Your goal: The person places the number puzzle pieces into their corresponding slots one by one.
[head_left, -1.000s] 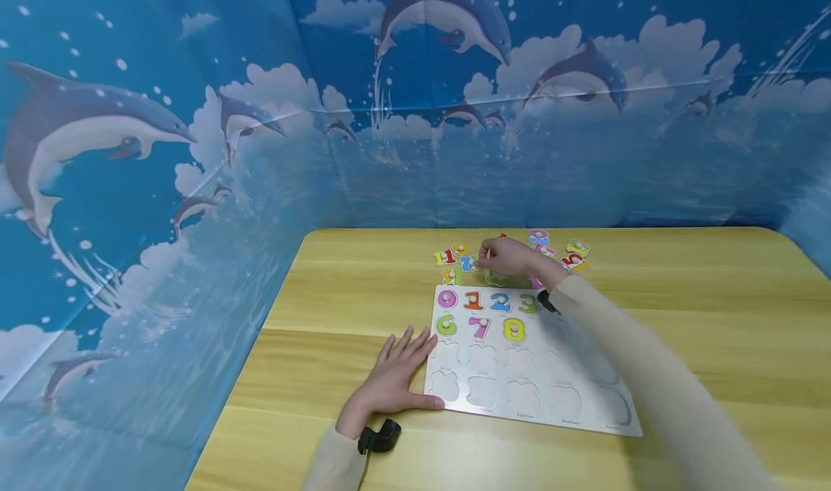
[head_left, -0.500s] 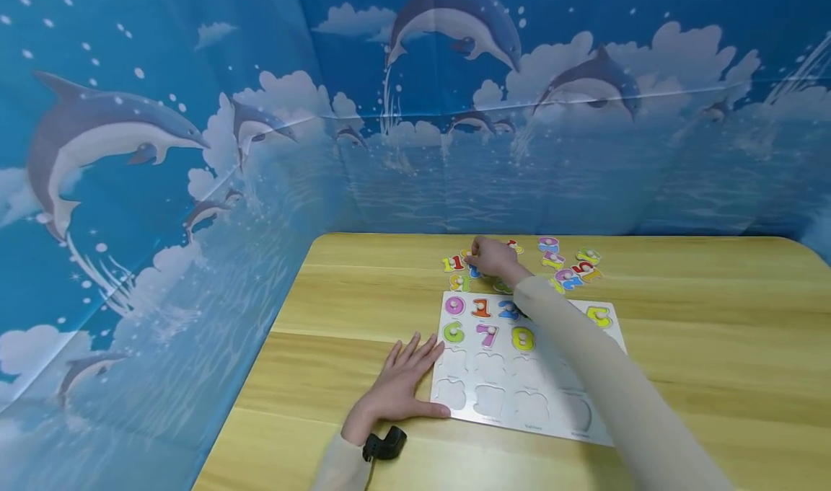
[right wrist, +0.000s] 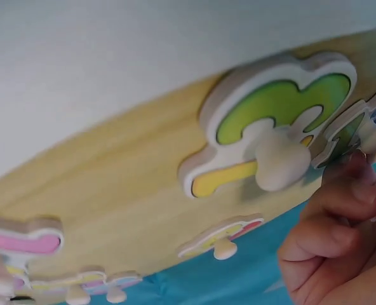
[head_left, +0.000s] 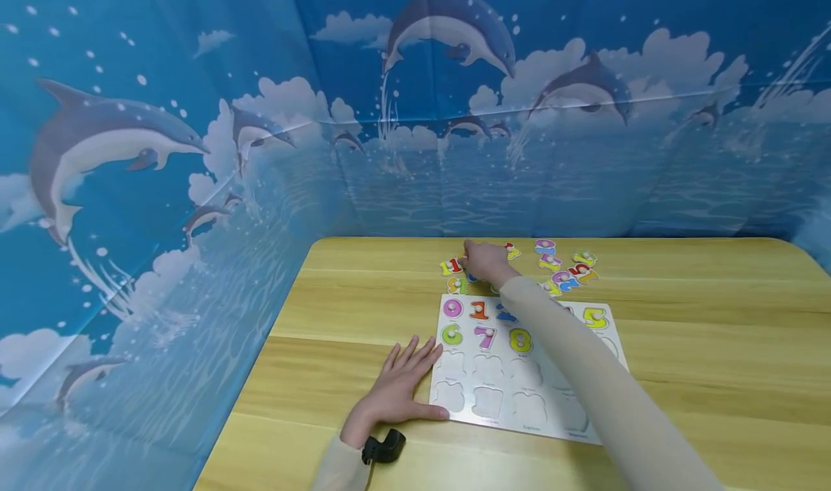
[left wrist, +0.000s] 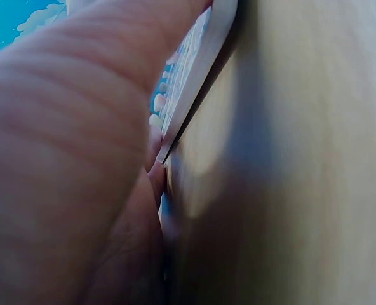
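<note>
A white number puzzle board (head_left: pixel 477 357) lies on the table with knobbed digits in its upper slots, among them a yellow 8 (head_left: pixel 521 340) and a purple 7 (head_left: pixel 485 337). My left hand (head_left: pixel 394 392) lies spread at the board's left edge, thumb on its lower corner. Beyond the board my right hand (head_left: pixel 487 262) reaches into the loose pieces. In the right wrist view its curled fingers (right wrist: pixel 340 229) pinch at a white knob beside a green-and-blue piece (right wrist: pixel 347 136); which piece the knob belongs to is mostly hidden. A green-and-yellow piece (right wrist: pixel 283 105) lies nearby.
More loose number pieces lie along the back, including a red-and-yellow 11 (head_left: pixel 451 266), a piece (head_left: pixel 457 285) below it and a cluster (head_left: pixel 565 280) to the right. A blue dolphin backdrop (head_left: pixel 415 181) rises behind the table (head_left: pixel 701 318).
My right hand has moved left across the loose pieces, its forearm now covering more of the board's middle. My left hand keeps its place on the board's edge. The head view has shifted slightly.
</note>
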`<state>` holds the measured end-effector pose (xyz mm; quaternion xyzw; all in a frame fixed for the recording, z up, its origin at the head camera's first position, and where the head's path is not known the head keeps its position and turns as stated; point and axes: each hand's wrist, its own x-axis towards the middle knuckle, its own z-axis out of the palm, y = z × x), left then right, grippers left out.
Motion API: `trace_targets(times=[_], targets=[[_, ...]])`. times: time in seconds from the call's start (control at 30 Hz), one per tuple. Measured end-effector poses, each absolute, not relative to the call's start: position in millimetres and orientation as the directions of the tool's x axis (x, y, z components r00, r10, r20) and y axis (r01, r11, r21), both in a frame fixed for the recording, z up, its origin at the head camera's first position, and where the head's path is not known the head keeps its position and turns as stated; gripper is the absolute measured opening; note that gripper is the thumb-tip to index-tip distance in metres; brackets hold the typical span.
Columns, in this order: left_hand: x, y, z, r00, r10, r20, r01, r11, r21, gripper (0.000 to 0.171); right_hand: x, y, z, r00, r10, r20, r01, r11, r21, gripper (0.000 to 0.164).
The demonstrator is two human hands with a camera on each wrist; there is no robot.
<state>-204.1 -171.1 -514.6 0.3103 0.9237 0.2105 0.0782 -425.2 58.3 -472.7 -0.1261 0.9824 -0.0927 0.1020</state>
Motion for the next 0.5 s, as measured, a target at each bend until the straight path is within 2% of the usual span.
trace_targets(times=[0.2, 0.5], targets=[[-204.8, -171.3, -514.5, -0.799, 0.602, -0.009, 0.543, 0.727, 0.420, 0.102, -422.1, 57.9, -470.5, -0.938, -0.308, -0.160, -0.274, 0.941, -0.200, 0.029], [-204.9, -169.9, -514.0, -0.798, 0.602, -0.022, 0.539, 0.730, 0.421, 0.103, -421.7, 62.9, -472.8, -0.942, -0.297, -0.154, -0.243, 0.924, -0.294, 0.025]])
